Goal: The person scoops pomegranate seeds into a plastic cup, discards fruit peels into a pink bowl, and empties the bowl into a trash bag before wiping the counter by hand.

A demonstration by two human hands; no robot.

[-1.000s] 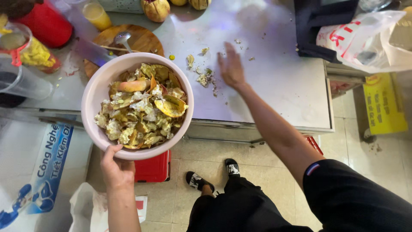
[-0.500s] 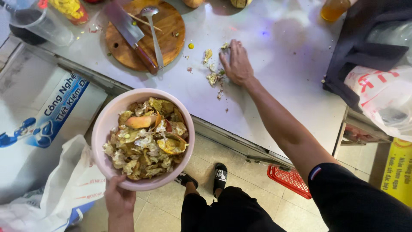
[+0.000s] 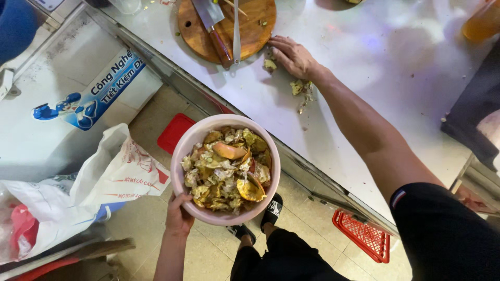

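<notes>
Left hand (image 3: 179,216) grips the near rim of the pink bowl (image 3: 182,151), heaped with peels, held off the table (image 3: 375,67) edge. Right hand (image 3: 292,54) lies spread flat over scraps (image 3: 299,88) beside the cutting board (image 3: 250,31). Risk: the one-handed bowl tips, spilling peels onto the floor (image 3: 151,119).

A shiny steel counter (image 3: 364,78) stands over a beige tiled floor (image 3: 156,114), with a white appliance (image 3: 47,130) alongside.
</notes>
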